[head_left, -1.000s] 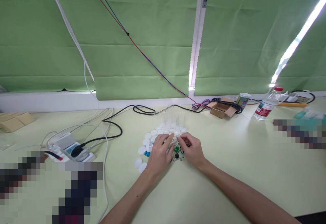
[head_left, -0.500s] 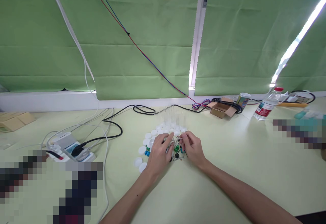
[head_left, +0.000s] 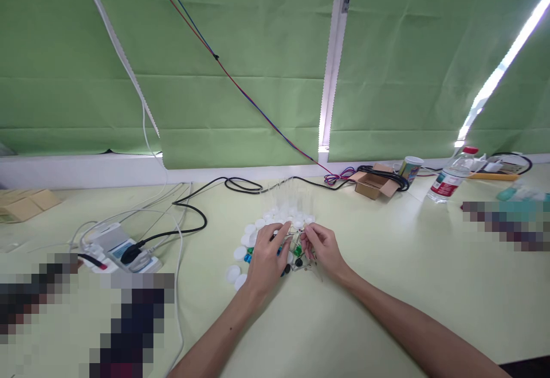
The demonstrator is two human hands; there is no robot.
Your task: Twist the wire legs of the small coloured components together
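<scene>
My left hand (head_left: 269,258) arches over a pile of small electronic parts, its fingers curled. What lies under its fingertips is too small to make out. Close beside it, my right hand (head_left: 325,249) pinches a thin-leaded electronic component between thumb and forefinger. Thin leads run between the two hands. Below them lie a green block-like part (head_left: 297,250), a black round part (head_left: 299,262) and loose wire leads. Blue parts (head_left: 248,258) and several white round caps (head_left: 239,253) spread left of my left hand. Clear upright tubes (head_left: 287,197) stand just behind.
A power strip (head_left: 124,249) with plugs and cables lies left. Black cable (head_left: 201,217) loops along the back. An open cardboard box (head_left: 373,188), a can (head_left: 411,169) and a water bottle (head_left: 451,177) stand back right. Green blinds (head_left: 240,109) hang behind the table.
My left hand's thumb and forefinger have parted a little. My right hand has shifted slightly left, its fingertips still closed. More of the dark parts between the hands shows.
</scene>
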